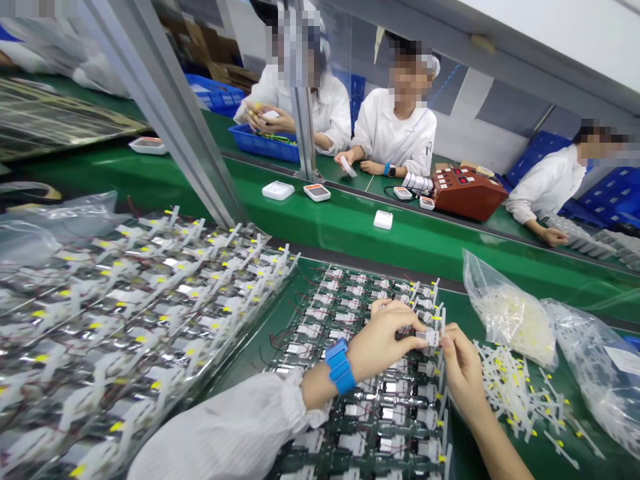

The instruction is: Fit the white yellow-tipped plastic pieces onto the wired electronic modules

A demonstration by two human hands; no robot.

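Note:
My left hand (383,337), with a blue wrist strap (341,367) at its wrist, pinches a small white part (429,338) between thumb and forefinger. My right hand (463,367) has its fingers closed at a thin white plastic strip (443,323) that meets the part; its fingertips are partly hidden. Beneath both hands lies a clear tray (367,360) with rows of small white parts and thin red wires. Along its right side, several parts carry white strips with yellow tips.
To the left, another tray (115,320) holds rows of parts with strips. Loose white and yellow strips (515,393) lie right, by a filled plastic bag (520,323). A metal post (170,127) rises beyond the trays. White devices (278,191) sit on the green conveyor; co-workers (395,127) sit behind.

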